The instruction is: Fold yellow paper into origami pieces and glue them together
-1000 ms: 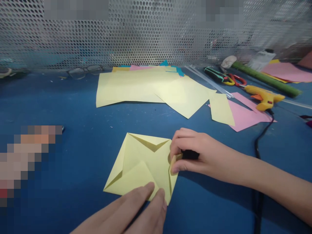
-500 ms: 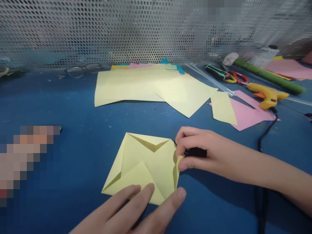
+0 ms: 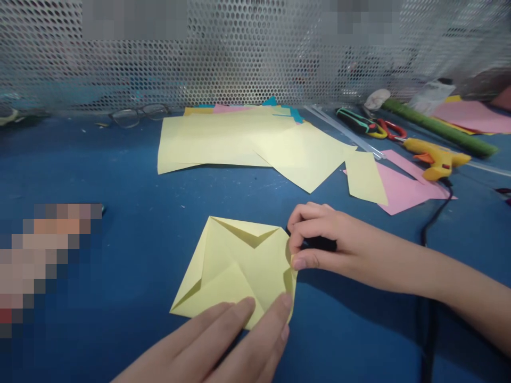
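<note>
Holding a folded yellow paper (image 3: 229,258) with two hands

The yellow paper lies on the blue worktop (image 3: 120,266), right in front of the person. Its sides are folded in. The near flap comes to a point around the middle, and the far flap makes a V shape.

The right hand (image 3: 331,242) is curled, and its thumb and finger pinch the paper's right edge. A dark patch (image 3: 319,244) shows in the gap of this hand, but I cannot tell what it is. The left hand (image 3: 235,338) is loosely open, with long, straight fingers resting on the near side of the paper. Its thumb tip shows just by the near right corner.

Farther back, big yellow sheets (image 3: 211,141) lie over some colored paper. A small yellow piece (image 3: 365,175) overlaps pink paper (image 3: 403,191) on the right. A yellow glue gun (image 3: 441,159) sits there too, with a black cord (image 3: 429,229) running toward the person. Red and yellow scissors (image 3: 393,129) are just behind it. Eyeglasses (image 3: 130,118) rest at the back left, near a metal screen full of holes (image 3: 239,53).
</note>
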{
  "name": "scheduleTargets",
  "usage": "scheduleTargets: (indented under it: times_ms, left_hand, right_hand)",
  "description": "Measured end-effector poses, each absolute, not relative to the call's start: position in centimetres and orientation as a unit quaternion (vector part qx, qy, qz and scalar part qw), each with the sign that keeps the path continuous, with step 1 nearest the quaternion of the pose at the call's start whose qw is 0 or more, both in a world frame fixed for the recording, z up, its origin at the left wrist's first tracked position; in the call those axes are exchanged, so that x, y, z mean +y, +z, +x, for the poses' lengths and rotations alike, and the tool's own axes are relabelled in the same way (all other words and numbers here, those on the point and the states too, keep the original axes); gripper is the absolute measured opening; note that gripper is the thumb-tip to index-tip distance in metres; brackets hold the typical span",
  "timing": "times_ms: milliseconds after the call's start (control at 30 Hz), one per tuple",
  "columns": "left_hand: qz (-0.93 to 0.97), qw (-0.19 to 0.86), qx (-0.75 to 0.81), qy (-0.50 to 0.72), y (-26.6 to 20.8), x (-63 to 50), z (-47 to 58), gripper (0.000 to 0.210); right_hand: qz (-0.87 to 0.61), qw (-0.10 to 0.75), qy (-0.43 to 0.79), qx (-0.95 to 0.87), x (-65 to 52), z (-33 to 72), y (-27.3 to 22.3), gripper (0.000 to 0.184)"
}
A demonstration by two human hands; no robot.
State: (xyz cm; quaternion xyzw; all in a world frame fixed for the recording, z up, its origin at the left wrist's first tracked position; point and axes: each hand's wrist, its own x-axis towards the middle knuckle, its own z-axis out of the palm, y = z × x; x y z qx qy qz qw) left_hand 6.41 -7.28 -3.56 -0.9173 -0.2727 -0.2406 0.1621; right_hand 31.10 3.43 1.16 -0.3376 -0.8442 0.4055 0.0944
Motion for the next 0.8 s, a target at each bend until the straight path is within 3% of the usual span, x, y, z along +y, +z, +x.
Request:
scheduleTargets:
  times_ms: [400, 600, 800]
  left_hand:
    - [-0.93, 0.159, -0.251, -0.216, -3.1, -6.6, 6.3, 0.036]
    - [-0.929, 0.171, -0.252, -0.211, -3.9, -7.3, 5.6, 0.04]
    - [-0.915, 0.159, -0.271, -0.254, -3.9, -7.4, 6.0, 0.035]
  right_hand:
    - [-0.317, 0.061, 0.428, -0.844, 4.0, 31.8, 1.3, 0.021]
    - [-0.252, 0.004, 0.428, -0.868, 4.6, 32.3, 1.9, 0.012]
    - [-0.311, 0.049, 0.45, -0.836, 4.4, 32.2, 1.5, 0.019]
